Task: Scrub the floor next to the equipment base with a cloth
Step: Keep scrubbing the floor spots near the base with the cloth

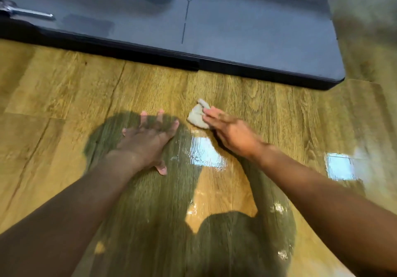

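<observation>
So the person's right hand (231, 129) is pressing flat, straight fingers onto a crumpled pale cloth (198, 115) on the wood floor (268, 113), near the dark equipment base (257, 40). The left hand (148, 136) is lying splayed and empty on the floor, probably bracing their weight.

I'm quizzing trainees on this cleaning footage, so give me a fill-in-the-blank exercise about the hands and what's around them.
The right hand presses a pale ____ onto the wooden floor.
The left hand lies flat on the floor, fingers ____.
Beyond both hands lies the equipment base, its top coloured ____.
Missing: cloth; spread; grey.
</observation>
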Tool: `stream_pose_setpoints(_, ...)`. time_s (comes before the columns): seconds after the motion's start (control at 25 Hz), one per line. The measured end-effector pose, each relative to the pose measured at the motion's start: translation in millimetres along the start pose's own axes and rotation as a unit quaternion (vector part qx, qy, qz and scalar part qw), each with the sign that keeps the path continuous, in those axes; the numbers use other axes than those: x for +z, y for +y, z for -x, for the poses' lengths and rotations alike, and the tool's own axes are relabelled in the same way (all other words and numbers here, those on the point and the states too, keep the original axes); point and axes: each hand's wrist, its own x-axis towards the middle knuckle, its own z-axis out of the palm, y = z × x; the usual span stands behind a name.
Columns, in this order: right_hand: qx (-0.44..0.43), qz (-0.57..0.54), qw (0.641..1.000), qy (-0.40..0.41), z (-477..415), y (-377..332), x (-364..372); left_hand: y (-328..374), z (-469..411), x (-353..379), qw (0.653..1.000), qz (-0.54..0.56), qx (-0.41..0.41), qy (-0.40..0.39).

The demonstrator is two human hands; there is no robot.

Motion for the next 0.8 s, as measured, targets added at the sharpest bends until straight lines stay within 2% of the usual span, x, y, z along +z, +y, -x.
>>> stream_pose_setpoints(0.16, 0.093, 0.009, 0.995, 0.023, -45.0, 23.7, -2.1, 0.9, 1.8, -2.4, 1.0, 0.0, -0.007, 0.0)
stream_pose_setpoints(0.2, 0.077, 0.0, 0.997, 0.028, -36.4, 15.4, 4.1, 1.3, 1.2, -1.9, 1.0, -0.003, -0.008, 0.003)
stream_pose_setpoints(0.28, -0.008, -0.001, 1.0, 0.024, -13.2, -1.6, 13.4, 1.5, 2.5, -0.9, 1.0, 0.002, -0.013, 0.008)
stream_pose_setpoints(0.36, -0.073, 0.017, 0.997, 0.01, -15.1, 6.1, 6.2, 2.0, 2.8, -0.1, 1.0, 0.005, -0.016, 0.007)
stream_pose_setpoints(0.4, -0.052, 0.033, 0.998, 0.008, -28.1, 15.8, -3.7, 2.4, 2.9, 0.1, 1.0, 0.007, -0.017, 0.006)
stream_pose_setpoints(0.52, 0.1, 0.03, 0.994, 0.037, -73.3, 39.9, -23.1, 1.5, 2.8, -0.8, 1.0, 0.01, -0.016, 0.011)
stream_pose_setpoints(0.6, 0.14, -0.002, 0.988, 0.059, -81.1, 26.3, -13.2, 0.5, 3.8, -2.6, 1.0, 0.009, -0.016, 0.009)
stream_pose_setpoints(0.72, 0.065, -0.013, 0.997, 0.028, -50.2, -7.4, 8.3, 3.1, 4.7, -4.1, 1.0, 0.013, -0.017, 0.005)
stream_pose_setpoints(0.8, 0.024, -0.014, 1.0, -0.006, -48.5, -2.9, 1.2, 2.9, 4.3, -4.0, 1.0, 0.011, -0.014, 0.004)
